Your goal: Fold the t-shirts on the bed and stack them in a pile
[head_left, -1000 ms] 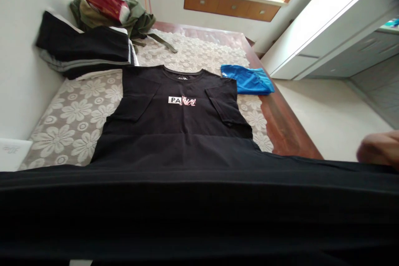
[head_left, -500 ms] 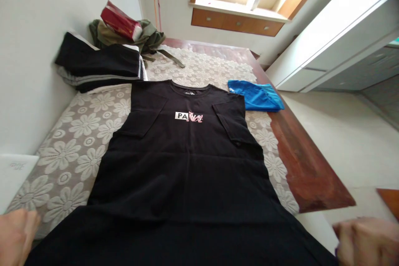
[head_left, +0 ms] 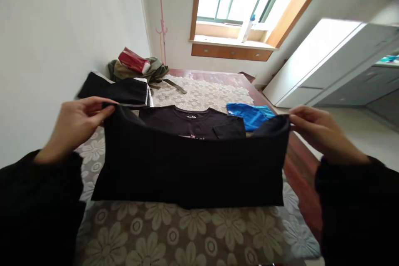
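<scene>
Over the floral lace cover [head_left: 187, 232] you're holding the black T-shirt [head_left: 193, 170] by both hem corners, fingers [head_left: 96, 113] pinched shut on the fabric. Left hand [head_left: 76, 126] has one corner, right hand [head_left: 318, 133] the other. Hem's raised, collar end lies flat behind. Folded blue garment [head_left: 249, 114] sits just beside it, w/ a black clothes pile [head_left: 115, 91] back left.

black t-shirt [head_left: 193, 166]; blue folded garment [head_left: 249, 115]; beige bedspread [head_left: 187, 232] w/ white flower pattern; red-brown bed frame [head_left: 299, 174]; olive clothes [head_left: 152, 68]; red pack [head_left: 133, 61]
</scene>
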The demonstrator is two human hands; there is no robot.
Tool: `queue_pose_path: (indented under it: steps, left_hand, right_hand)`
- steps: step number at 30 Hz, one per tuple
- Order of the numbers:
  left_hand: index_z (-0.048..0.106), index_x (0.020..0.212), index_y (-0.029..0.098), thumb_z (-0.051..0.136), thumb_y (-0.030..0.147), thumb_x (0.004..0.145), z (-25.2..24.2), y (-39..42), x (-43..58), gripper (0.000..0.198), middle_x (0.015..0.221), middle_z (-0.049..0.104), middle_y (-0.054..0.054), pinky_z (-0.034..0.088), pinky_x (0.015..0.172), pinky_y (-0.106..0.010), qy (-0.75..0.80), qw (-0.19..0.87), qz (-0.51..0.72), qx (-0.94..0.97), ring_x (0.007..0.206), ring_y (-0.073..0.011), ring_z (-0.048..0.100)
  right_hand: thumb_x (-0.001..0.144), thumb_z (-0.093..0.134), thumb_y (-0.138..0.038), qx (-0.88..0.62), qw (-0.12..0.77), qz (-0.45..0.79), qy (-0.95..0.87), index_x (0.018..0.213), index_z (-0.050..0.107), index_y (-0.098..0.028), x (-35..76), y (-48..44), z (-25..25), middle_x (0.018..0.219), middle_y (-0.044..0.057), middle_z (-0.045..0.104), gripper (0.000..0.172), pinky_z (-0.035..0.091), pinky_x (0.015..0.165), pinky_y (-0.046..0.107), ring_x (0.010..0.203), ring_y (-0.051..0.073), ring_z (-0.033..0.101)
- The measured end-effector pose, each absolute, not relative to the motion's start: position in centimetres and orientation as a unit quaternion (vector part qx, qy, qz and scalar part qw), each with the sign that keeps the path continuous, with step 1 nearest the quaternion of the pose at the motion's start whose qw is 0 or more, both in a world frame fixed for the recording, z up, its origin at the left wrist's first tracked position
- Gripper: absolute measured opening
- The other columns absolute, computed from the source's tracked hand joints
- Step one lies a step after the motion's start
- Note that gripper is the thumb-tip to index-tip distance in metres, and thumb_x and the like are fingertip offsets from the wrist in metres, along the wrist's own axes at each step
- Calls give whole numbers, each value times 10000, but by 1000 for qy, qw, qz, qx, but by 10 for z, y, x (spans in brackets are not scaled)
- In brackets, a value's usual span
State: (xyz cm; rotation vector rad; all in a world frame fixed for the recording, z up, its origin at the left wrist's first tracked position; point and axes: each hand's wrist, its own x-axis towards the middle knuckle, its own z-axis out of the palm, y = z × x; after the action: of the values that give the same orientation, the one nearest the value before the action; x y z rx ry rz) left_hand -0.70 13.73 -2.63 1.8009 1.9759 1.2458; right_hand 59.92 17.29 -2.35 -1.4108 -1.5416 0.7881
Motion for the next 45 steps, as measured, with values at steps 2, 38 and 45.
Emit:
queue_pose_path:
  steps: [2,38,45]
  left_hand:
    - [820,1188,122,663,523,894,-40,192,1,522,1045,803,-70,589,913,-339,662,63,412,622,921,-206,726]
    - [652,812,294,483,755,762,-111,76,-20,493,704,744,6,470,725,-332,762,272,12,588,748,-291,721]
    - [577,680,287,456,799,744,-118,69,-17,530,516,626,24,451,676,-332,745,358,0,563,590,-278,659]
  right_hand:
    - [889,837,-590,-603,415,268,-626,939,703,-182,588,223,-40,848,39,698,433,549,651,258,733,140,640]
    - [889,533,-854,-683,44,250,-685,619,572,-261,622,78,-147,630,41,668,654,434,572,319,638,245,655]
    - [760,611,-955,-678,86,391,-616,633,453,-264,604,79,-149,523,-8,532,720,346,503,298,483,164,490]
